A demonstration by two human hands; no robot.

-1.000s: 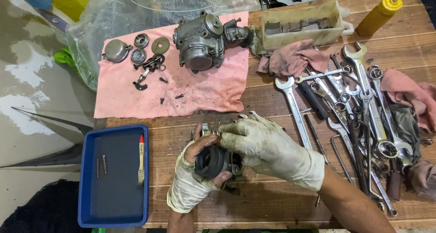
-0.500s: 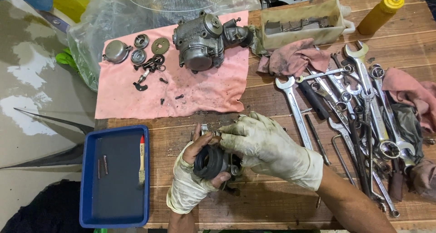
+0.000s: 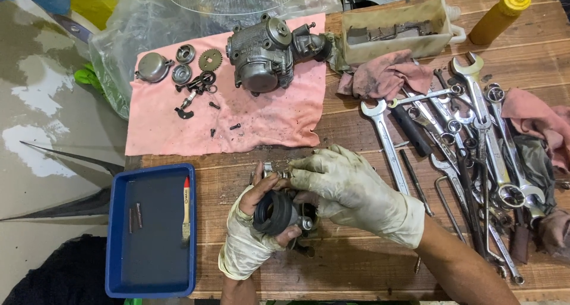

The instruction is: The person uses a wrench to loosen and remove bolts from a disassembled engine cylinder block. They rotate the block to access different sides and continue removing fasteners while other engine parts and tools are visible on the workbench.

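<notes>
While both gloved hands are closing on a small part with a black rubber boot (image 3: 274, 212), loose bits are lying close under them.

Because the left hand (image 3: 256, 232) is gripping the boot from below, fingers curled round it, and the right hand (image 3: 347, 189) is pressing together over its metal end just above the table (image 3: 356, 275), a slip on the grimy gloves could likely drop the part onto the small pieces (image 3: 274, 169) beside the fingertips and scatter them. Those could be rolling toward the near edge, which is lying just beyond the wrists. Left, the blue tray (image 3: 119, 234) with its brush (image 3: 186, 209) is taking up the corner; right, the wrenches (image 3: 475, 138) are crowding in, so a wide elbow swing might be knocking them. Behind, the pink cloth (image 3: 261, 124) with the engine part (image 3: 264, 54) is leaving only a narrow bare strip to work in.
</notes>
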